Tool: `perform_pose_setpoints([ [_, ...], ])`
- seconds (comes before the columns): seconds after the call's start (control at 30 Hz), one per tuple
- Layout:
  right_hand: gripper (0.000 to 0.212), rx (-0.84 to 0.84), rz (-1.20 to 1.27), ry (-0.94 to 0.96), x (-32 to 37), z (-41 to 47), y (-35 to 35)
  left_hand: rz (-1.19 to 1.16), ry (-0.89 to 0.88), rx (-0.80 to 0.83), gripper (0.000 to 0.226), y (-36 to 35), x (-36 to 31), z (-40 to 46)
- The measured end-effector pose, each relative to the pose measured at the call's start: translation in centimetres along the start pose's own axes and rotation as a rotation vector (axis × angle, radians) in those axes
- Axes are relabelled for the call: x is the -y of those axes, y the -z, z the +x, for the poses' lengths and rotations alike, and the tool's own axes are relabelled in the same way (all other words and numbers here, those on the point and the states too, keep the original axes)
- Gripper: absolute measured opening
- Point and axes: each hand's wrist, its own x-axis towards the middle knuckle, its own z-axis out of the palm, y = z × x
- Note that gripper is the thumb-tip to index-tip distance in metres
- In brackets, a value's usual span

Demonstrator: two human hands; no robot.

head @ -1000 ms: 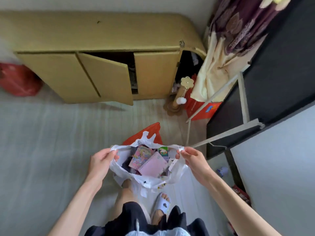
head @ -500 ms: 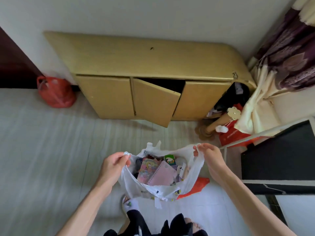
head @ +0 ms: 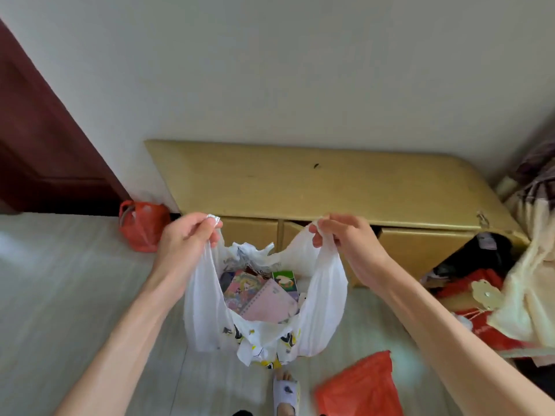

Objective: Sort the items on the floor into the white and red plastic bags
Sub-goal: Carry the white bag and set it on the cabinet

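Both hands holding white bag point(head: 264, 298) up, mouth open.
Left hand point(head: 186, 238) & right hand point(head: 345, 238) each pinching a handle, 9 & 3 o'clock; bag hanging btwn, equally near; red bag point(head: 357, 388) on floor, 5 o'clock.

I've lifted the white bag point(head: 264, 298) clear of the floor; my left hand point(head: 186, 238) and right hand point(head: 345, 238) now pinch its handles up in front of the yellow cabinet point(head: 300, 187), farther apart than before. The red bag point(head: 360, 385), earlier behind the white one, now lies down to my right. My view has swung up; the wall fills more of it, though things look blurred.
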Motion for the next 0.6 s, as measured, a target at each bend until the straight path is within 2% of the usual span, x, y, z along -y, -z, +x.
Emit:
perform_pose_setpoints([
  [0.27,0.024,0.011,0.069,0.28,14.1,11.9,-1.0,-0.124,-0.254,-0.153,0.033,2.4,-9.8,14.6],
  [0.4,0.026,-0.084,0.113,0.356,18.7,18.4,-2.4,-0.189,-0.305,-0.199,0.034,2.7,-12.2,22.8],
  [0.6,0.026,-0.248,0.128,0.372,22.7,30.0,-3.1,-0.224,-0.331,-0.144,0.036,3.1,-12.5,36.5],
])
